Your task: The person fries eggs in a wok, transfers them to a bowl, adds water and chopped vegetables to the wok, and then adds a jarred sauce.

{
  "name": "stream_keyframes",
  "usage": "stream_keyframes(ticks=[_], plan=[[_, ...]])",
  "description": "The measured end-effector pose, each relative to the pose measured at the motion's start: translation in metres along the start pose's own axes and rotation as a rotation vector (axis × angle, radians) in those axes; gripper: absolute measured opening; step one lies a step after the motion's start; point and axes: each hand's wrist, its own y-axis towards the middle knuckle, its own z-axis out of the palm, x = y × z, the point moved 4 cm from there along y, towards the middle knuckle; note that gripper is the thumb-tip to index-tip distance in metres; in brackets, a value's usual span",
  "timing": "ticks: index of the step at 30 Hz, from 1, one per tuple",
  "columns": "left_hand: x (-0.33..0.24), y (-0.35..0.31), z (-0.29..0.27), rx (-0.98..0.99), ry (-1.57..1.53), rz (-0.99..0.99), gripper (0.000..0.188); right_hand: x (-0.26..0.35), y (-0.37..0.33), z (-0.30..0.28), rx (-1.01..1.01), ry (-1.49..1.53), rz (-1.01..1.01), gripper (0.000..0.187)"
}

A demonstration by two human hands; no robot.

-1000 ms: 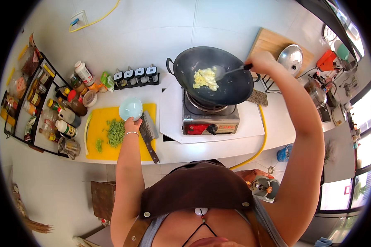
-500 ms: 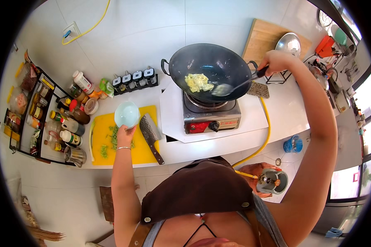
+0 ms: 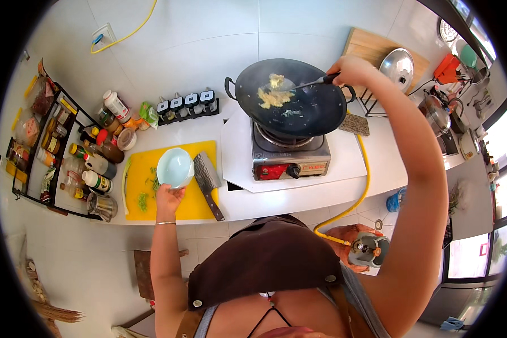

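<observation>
Head view: the left hand (image 3: 170, 198) has its fingers clamped on the near rim of a pale blue bowl (image 3: 175, 168), which is over the yellow cutting board (image 3: 192, 209) toward the left end of the white surface (image 3: 384, 163); whether the bowl touches the board cannot be determined. Chopped greens (image 3: 143, 203) lie on the board to the left of the bowl, part of them screened by bowl and hand. A cleaver (image 3: 207, 172) lies along the board's right edge, its dark handle pointing to the near edge of the surface. The right hand (image 3: 353, 70) has its fingers closed round the black handle of a metal spatula (image 3: 308, 85), which reaches into a dark wok (image 3: 321, 110) from the right; its blade is at the clumps of yellow, egg-like food (image 3: 274, 99), contact between the two being unclear. The wok sits on a gas stove (image 3: 290, 156), midway along the surface, one loop handle at either side. A black rack of seasoning jars (image 3: 189, 107) stands at the far edge, left of the wok. Bottles (image 3: 98, 164) crowd the far left corner, beside a black shelf unit (image 3: 52, 169).
</observation>
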Motion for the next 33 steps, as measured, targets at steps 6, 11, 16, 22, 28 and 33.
stream_keyframes(ticks=[6, 11, 16, 22, 28, 33], plan=[[0.014, -0.033, -0.011, -0.02, -0.086, -0.051, 0.052, 0.015, -0.026, -0.013, 0.199, -0.304, -0.001, 0.032], [0.018, -0.053, -0.017, -0.021, -0.053, -0.063, 0.053, -0.01, -0.022, -0.014, 0.3, -0.181, 0.027, 0.032], [0.017, -0.061, 0.001, 0.02, -0.082, -0.045, 0.056, 0.004, 0.005, 0.013, 0.097, -0.069, 0.019, 0.034], [0.019, -0.072, 0.001, 0.079, -0.08, -0.009, 0.058, 0.01, 0.021, 0.011, 0.105, -0.077, 0.06, 0.037], [0.035, -0.083, -0.007, 0.087, -0.15, -0.058, 0.061, 0.012, -0.002, -0.008, 0.259, -0.228, 0.017, 0.035], [0.045, -0.081, -0.008, 0.118, -0.201, -0.086, 0.061, 0.022, 0.002, -0.002, 0.184, -0.102, 0.037, 0.037]])
